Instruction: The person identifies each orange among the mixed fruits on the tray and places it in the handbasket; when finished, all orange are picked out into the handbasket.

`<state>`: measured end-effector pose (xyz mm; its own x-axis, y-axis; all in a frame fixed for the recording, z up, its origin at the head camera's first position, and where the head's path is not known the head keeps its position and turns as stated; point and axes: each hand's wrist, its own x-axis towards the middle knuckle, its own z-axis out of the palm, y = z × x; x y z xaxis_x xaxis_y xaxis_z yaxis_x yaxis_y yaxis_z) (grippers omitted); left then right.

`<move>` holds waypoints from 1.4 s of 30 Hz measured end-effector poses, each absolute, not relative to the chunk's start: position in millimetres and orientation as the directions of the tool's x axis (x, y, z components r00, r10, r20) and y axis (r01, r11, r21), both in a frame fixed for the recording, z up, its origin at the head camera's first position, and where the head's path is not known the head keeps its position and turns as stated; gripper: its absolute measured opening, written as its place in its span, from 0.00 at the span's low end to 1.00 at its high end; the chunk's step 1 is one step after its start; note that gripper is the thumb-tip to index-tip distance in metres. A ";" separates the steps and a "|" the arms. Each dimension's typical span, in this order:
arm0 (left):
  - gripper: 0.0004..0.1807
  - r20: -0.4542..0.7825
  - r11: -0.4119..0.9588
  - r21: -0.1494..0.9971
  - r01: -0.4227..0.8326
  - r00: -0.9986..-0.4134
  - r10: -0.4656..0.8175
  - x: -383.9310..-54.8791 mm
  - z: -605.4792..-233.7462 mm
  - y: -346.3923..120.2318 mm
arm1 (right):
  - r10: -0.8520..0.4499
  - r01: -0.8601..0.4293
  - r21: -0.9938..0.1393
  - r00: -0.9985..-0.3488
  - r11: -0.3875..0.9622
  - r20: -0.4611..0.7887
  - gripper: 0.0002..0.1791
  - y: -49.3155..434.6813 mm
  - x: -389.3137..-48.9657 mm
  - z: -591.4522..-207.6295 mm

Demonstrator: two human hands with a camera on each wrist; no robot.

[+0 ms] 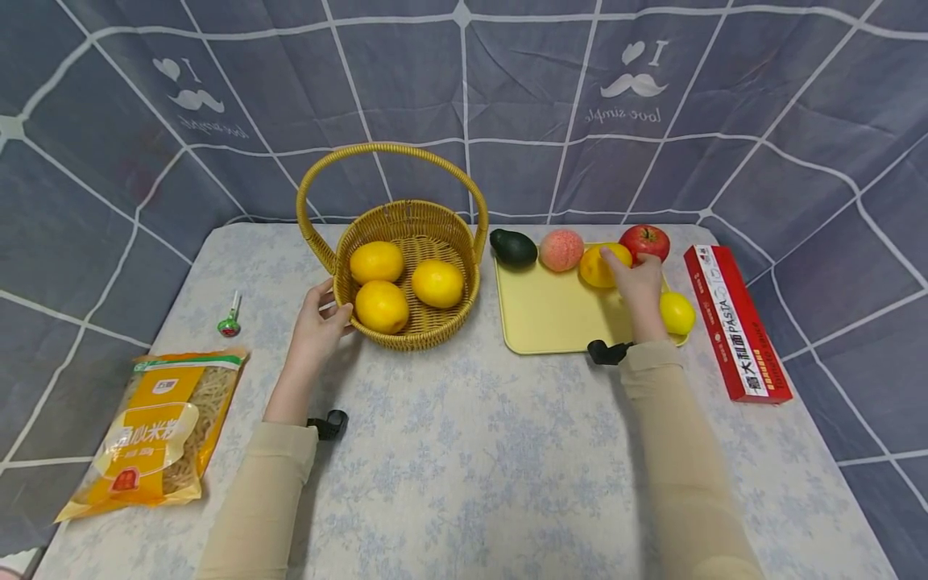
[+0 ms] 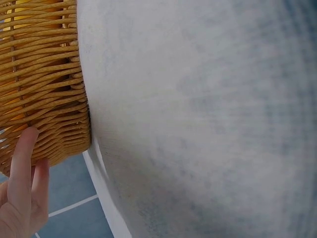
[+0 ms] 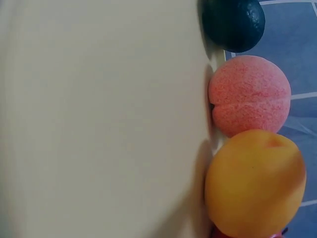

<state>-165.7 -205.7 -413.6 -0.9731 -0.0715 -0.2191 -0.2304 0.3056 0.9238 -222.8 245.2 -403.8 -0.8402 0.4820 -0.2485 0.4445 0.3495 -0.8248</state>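
Observation:
A wicker basket (image 1: 413,342) with a tall arched handle contains three lemons (image 1: 438,283). My left hand (image 1: 319,318) touches its left side from outside, with fairly straight fingers (image 2: 22,158) against the weave in the left wrist view. At the pale yellow tray (image 1: 551,314), my right hand (image 1: 640,286) reaches over the far right part. Its thumb overlaps an orange-yellow, peach-shaped fruit (image 1: 598,268) in the head view, and its fingers are near a red apple (image 1: 644,240). The right wrist view shows that fruit (image 3: 255,183) uncovered, with no fingers in sight.
A pink peach (image 1: 561,250) and an avocado (image 1: 513,248) line the tray's far edge; a greenish-yellow lemon (image 1: 677,312) is at its right. Farther right lies a red pasta box (image 1: 738,324). On the left are a lollipop (image 1: 229,318) and a noodle bag (image 1: 155,431).

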 end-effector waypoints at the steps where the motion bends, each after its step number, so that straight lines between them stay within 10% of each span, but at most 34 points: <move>1: 0.36 -0.222 0.304 0.924 -0.233 -0.972 -0.072 -165.6 -413.5 -205.7 | 0.479 0.460 -0.819 -0.836 0.344 -0.269 0.53 244.7 -224.0 -403.8; 27: 0.36 -0.222 0.304 0.925 -0.229 -0.973 -0.060 -167.1 -414.6 -207.6 | 0.459 0.576 -0.805 -0.759 0.142 -0.463 0.62 235.7 -235.6 -412.9; 42: 0.36 -0.228 0.312 0.920 -0.237 -0.972 -0.064 -167.8 -413.3 -205.6 | 0.362 0.454 -0.853 -0.864 0.258 -0.350 0.50 219.5 -193.7 -377.8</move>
